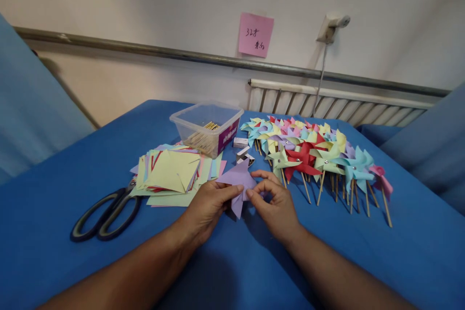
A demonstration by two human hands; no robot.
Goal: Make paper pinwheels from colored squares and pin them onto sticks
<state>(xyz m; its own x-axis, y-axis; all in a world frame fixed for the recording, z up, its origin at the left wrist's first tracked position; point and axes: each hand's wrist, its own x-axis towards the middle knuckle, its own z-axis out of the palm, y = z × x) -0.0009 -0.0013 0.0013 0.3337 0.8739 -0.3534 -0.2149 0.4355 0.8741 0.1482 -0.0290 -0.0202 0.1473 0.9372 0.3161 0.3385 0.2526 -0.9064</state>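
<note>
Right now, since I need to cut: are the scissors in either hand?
No, the scissors lie on the blue cloth; left hand and right hand hold purple paper.

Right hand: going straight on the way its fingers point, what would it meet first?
The folded purple paper piece, which the right hand already pinches. Just beyond it, probably the fingertips of the left hand, though depth is unclear.

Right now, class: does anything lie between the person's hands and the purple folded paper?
Nothing visible does. The left hand and the right hand both pinch the purple folded paper directly. The scissors and the stack of paper squares lie to its left, the pinwheels to its right, none in between.
</note>
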